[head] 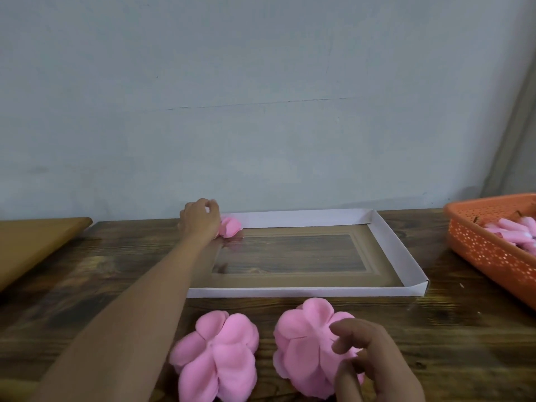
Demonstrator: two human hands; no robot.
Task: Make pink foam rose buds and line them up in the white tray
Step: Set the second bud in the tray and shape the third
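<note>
A white tray (388, 242) with low walls lies on the wooden table. In its far left corner sits one pink foam rose bud (231, 226), and my left hand (199, 219) is on it with fingers curled around its left side. Two stacks of flat pink foam petals lie in front of the tray: one at the left (216, 355), one at the right (304, 343). My right hand (374, 364) hovers over the right stack with fingers loosely bent and apart, holding nothing.
An orange perforated basket (487, 248) holding pink foam pieces stands at the right edge. A brown board (32, 242) lies at the far left. A pale wall rises just behind the table.
</note>
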